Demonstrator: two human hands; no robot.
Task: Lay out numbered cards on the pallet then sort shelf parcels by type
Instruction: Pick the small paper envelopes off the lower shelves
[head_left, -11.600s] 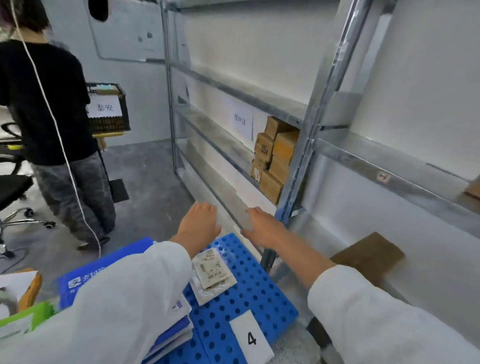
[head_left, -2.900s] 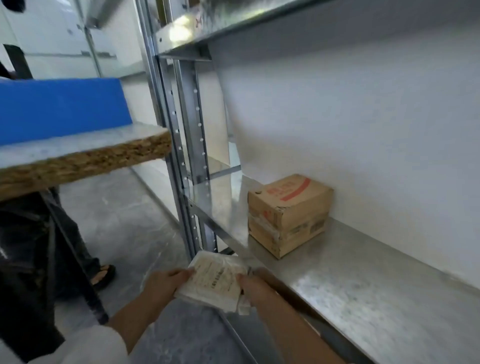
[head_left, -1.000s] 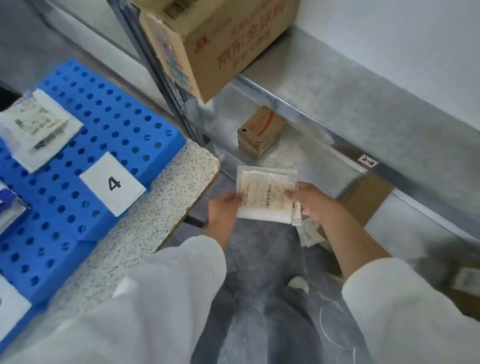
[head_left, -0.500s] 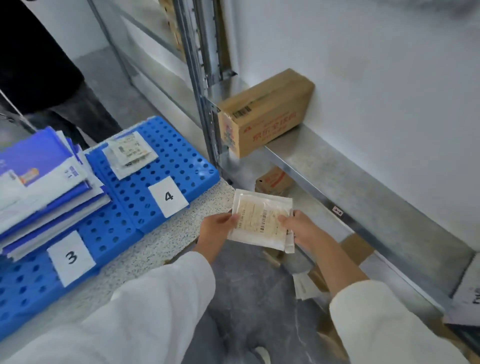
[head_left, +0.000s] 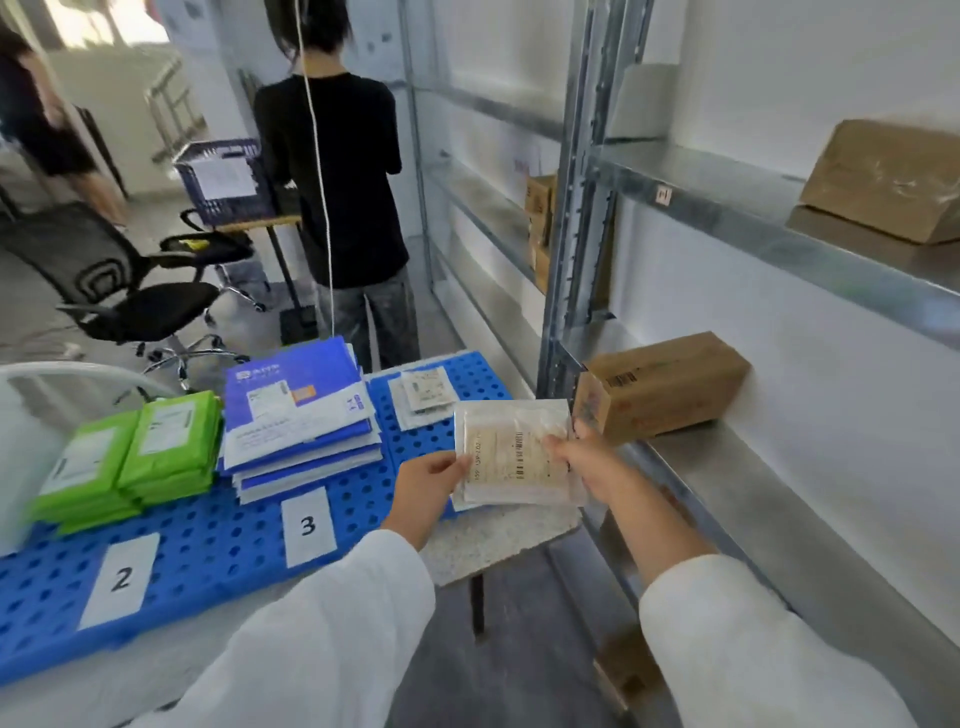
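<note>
Both hands hold a white plastic parcel (head_left: 514, 454) with a barcode label, just above the right end of the blue pallet (head_left: 218, 545). My left hand (head_left: 426, 491) pinches its left edge and my right hand (head_left: 582, 460) grips its right edge. On the pallet lie card 2 (head_left: 120, 579) and card 3 (head_left: 307, 526). Behind card 2 sit green parcels (head_left: 135, 460), behind card 3 a stack of blue and white envelopes (head_left: 298, 415), and at the far right small white parcels (head_left: 423, 395). Card 4 is hidden by the held parcel.
A metal shelf rack (head_left: 571, 218) runs along the right with cardboard boxes (head_left: 660, 387) on its levels. A person in black (head_left: 337, 208) stands beyond the table beside a dark crate (head_left: 223, 179). An office chair (head_left: 114, 291) stands at the left. A thin cord (head_left: 319, 171) hangs down.
My view has risen and turned left, so the whole pallet shows. Both hands have carried the white parcel from the shelf side to above the pallet's right end.
</note>
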